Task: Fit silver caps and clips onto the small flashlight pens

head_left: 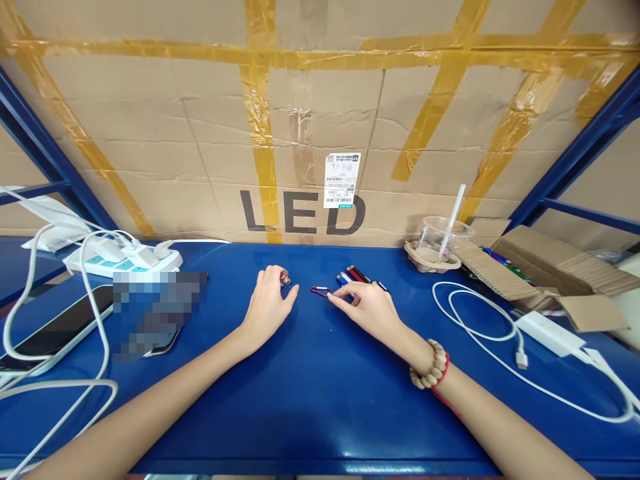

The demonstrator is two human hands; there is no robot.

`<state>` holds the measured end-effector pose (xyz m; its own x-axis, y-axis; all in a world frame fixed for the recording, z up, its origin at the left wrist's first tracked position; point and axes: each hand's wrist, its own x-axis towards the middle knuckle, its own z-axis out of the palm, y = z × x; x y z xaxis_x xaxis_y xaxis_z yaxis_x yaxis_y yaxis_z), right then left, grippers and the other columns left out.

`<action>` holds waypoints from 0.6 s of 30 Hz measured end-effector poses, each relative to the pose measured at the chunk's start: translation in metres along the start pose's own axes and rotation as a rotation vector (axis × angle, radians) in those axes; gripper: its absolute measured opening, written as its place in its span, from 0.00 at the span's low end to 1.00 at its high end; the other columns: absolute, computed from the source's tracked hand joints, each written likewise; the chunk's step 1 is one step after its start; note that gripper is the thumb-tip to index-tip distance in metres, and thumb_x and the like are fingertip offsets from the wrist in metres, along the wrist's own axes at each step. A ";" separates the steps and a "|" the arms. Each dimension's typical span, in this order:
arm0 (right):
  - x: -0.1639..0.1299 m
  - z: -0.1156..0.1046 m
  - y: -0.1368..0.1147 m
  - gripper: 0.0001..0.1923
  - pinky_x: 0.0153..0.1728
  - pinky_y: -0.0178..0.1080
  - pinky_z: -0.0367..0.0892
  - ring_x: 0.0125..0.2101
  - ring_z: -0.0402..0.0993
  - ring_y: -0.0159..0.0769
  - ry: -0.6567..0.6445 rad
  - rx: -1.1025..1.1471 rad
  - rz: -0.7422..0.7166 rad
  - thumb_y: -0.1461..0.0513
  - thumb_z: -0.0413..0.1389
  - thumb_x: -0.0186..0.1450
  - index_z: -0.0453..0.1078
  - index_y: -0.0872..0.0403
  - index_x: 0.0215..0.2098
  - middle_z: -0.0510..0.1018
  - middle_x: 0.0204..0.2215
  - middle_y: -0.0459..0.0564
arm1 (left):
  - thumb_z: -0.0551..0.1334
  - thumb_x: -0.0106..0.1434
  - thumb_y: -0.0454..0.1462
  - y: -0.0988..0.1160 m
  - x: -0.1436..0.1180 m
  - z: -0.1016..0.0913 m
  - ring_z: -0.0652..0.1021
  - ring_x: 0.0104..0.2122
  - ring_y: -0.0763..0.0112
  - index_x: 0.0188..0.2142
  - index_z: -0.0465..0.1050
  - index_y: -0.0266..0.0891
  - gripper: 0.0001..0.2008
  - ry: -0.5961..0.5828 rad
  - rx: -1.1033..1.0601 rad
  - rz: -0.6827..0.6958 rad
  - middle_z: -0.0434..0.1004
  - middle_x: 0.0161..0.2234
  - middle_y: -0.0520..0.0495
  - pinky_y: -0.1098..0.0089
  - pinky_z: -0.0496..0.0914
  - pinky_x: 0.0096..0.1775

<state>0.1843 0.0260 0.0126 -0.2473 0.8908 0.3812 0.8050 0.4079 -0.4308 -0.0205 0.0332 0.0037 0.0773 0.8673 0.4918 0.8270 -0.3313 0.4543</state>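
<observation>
My right hand (373, 310), with a beaded bracelet (431, 365) and a red cord at the wrist, pinches one end of a small red carabiner (320, 291) between thumb and finger, low over the blue table. Just beyond that hand, several slim stick-like pieces (354, 274) in blue, red and black lie side by side, partly covered by its fingers. My left hand (267, 303) rests on the table with its thumb apart from the bent fingers. Against its fingertips is a small reddish and shiny thing (285, 277), mostly hidden, whose kind I cannot make out.
To the left are a power strip (155, 261) with white cables and a phone (65, 327). At right stand a plastic cup (445, 237) with a straw, an opened cardboard box (555, 263) and a white charging cable (480, 339). A large taped carton (210, 147) walls off the back.
</observation>
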 end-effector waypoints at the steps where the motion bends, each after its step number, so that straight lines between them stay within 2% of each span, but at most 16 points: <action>1: -0.001 0.001 -0.002 0.12 0.23 0.31 0.59 0.21 0.72 0.29 0.004 -0.023 -0.012 0.53 0.53 0.60 0.75 0.48 0.27 0.79 0.24 0.42 | 0.56 0.58 0.36 -0.004 0.001 0.001 0.67 0.36 0.62 0.32 0.58 0.39 0.05 -0.017 0.043 0.014 0.66 0.33 0.47 0.64 0.64 0.37; 3: -0.002 0.002 -0.006 0.12 0.23 0.31 0.58 0.22 0.72 0.29 -0.012 -0.046 -0.026 0.53 0.52 0.60 0.74 0.48 0.27 0.79 0.26 0.41 | 0.56 0.57 0.33 -0.013 0.003 0.004 0.67 0.36 0.61 0.31 0.58 0.39 0.05 -0.066 0.095 0.031 0.66 0.33 0.46 0.64 0.64 0.37; 6: -0.003 0.006 -0.013 0.13 0.21 0.31 0.56 0.23 0.72 0.29 -0.070 -0.036 -0.021 0.54 0.51 0.61 0.74 0.49 0.26 0.79 0.24 0.40 | 0.53 0.58 0.30 -0.021 0.005 0.009 0.68 0.33 0.62 0.28 0.56 0.40 0.05 -0.120 0.092 0.036 0.67 0.29 0.47 0.65 0.64 0.34; 10: -0.003 0.009 -0.017 0.13 0.21 0.30 0.55 0.22 0.72 0.29 -0.102 -0.006 -0.012 0.54 0.51 0.62 0.73 0.49 0.26 0.78 0.21 0.40 | 0.51 0.57 0.27 -0.025 0.007 0.010 0.70 0.29 0.67 0.26 0.53 0.41 0.08 -0.102 -0.018 0.038 0.67 0.27 0.50 0.69 0.63 0.31; 14: -0.003 0.011 -0.018 0.10 0.22 0.30 0.58 0.21 0.72 0.28 -0.084 0.051 0.004 0.57 0.53 0.60 0.75 0.49 0.30 0.79 0.24 0.40 | 0.51 0.55 0.26 -0.022 0.007 0.010 0.70 0.26 0.71 0.26 0.53 0.41 0.09 -0.087 -0.112 0.029 0.67 0.26 0.52 0.72 0.62 0.29; 18: -0.003 0.012 -0.019 0.09 0.22 0.31 0.58 0.22 0.72 0.29 -0.069 0.053 0.035 0.57 0.53 0.60 0.75 0.49 0.29 0.80 0.26 0.40 | 0.54 0.53 0.28 -0.010 0.005 0.009 0.66 0.21 0.76 0.27 0.54 0.40 0.08 -0.126 -0.214 0.005 0.67 0.25 0.54 0.75 0.62 0.26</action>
<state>0.1629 0.0177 0.0099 -0.2575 0.9156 0.3088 0.7844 0.3847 -0.4866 -0.0232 0.0443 -0.0051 0.1609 0.9007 0.4036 0.6905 -0.3949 0.6060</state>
